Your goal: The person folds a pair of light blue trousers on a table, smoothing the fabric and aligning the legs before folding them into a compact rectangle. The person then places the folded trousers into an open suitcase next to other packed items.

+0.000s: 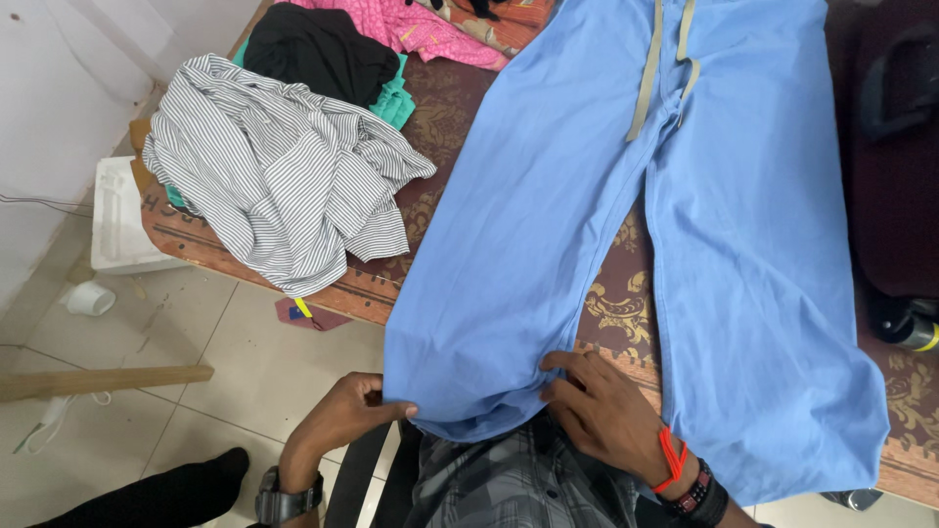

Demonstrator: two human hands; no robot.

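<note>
Light blue trousers [626, 215] with a grey drawstring lie spread flat on a bed with a brown patterned cover [616, 303]; the leg ends hang toward me. My left hand [347, 416] pinches the outer corner of the left leg's hem, off the bed's edge. Resting on the inner side of that same hem is my right hand [597, 406], fingers curled on the cloth. A watch is on my left wrist, and red and dark bands are on my right.
A crumpled grey striped shirt [284, 171] lies on the bed's left corner, with black, green and pink clothes [342, 44] behind it. A dark bag [895, 147] sits at the right. On the tiled floor are a white foam piece [117, 220], a wooden stick [98, 381] and a cup.
</note>
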